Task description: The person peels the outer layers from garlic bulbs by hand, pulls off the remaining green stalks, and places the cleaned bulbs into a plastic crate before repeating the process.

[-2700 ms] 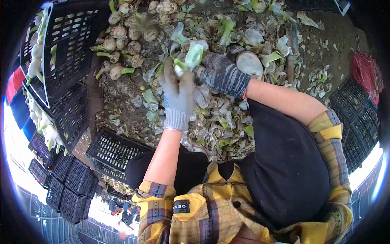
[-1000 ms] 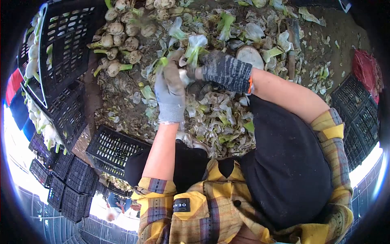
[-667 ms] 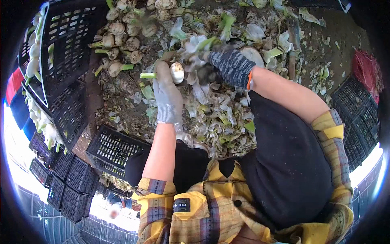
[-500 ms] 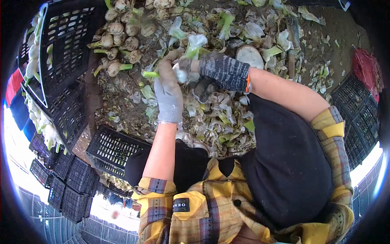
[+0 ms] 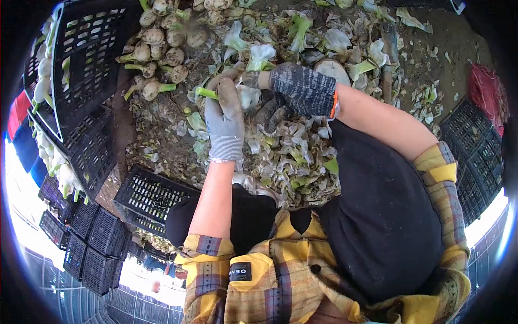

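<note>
My left hand [image 5: 224,121], in a dirty grey glove, is closed around a garlic bulb [image 5: 249,98] whose short green stem [image 5: 206,93] sticks out to the left. My right hand [image 5: 294,94], in a dark speckled glove, presses in from the right with curled fingers gripping the bulb's near side. Some bare finger shows past the glove's edge. The bulb looks pale and partly covered by both hands; whether the right fingers also hold a tool is hidden. Just beyond the hands lies a white-green peeled leaf piece [image 5: 261,56].
Unpeeled garlic bulbs [image 5: 154,40] are heaped at upper left. Black crates [image 5: 89,48] with whitish bulbs stand at left; another crate [image 5: 154,195] sits by my knee. Peelings [image 5: 302,162] cover the ground. A round pale object [image 5: 332,70] and a red bag [image 5: 485,94] lie right.
My right hand has shifted slightly right and rotated, its fingers coming apart from the far side of the bulb. My left hand has turned, and the green stem now tilts upward to the left.
</note>
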The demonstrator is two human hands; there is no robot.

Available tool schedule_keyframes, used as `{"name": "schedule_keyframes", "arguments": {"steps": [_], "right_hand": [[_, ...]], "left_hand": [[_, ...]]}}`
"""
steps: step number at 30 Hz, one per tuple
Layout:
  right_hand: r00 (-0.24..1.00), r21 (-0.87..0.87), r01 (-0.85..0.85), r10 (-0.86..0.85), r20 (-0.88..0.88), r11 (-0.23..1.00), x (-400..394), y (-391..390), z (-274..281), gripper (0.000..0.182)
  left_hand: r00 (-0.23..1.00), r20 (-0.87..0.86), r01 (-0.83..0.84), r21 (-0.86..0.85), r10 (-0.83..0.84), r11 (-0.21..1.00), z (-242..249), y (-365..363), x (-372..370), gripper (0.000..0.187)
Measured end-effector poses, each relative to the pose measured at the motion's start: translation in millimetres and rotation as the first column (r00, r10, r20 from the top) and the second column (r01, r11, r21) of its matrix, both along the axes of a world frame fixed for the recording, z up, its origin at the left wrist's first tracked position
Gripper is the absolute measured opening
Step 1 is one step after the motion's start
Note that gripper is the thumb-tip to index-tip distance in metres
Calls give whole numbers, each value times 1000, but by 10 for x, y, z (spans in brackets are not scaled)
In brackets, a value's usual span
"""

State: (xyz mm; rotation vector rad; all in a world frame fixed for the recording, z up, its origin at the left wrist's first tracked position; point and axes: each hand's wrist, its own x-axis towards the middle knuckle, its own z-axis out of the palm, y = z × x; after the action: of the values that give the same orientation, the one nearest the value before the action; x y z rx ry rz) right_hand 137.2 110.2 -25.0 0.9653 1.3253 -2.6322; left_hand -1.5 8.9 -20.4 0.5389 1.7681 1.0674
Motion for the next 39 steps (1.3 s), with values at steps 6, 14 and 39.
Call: {"name": "schedule_keyframes", "arguments": {"steps": [6, 14, 39], "right_hand": [[992, 23, 11, -14, 129, 1000, 0, -62, -96, 24], [972, 664, -207, 74, 222, 719, 21, -128, -603, 23], [967, 449, -95, -26, 254, 889, -70, -94, -151, 35]], "left_hand": [[995, -94, 34, 199, -16, 979, -56, 30, 22, 32], [940, 193, -281, -23, 280, 959, 5, 83, 9, 39], [951, -6, -307, -129, 309, 943, -121, -26, 16, 48]]}}
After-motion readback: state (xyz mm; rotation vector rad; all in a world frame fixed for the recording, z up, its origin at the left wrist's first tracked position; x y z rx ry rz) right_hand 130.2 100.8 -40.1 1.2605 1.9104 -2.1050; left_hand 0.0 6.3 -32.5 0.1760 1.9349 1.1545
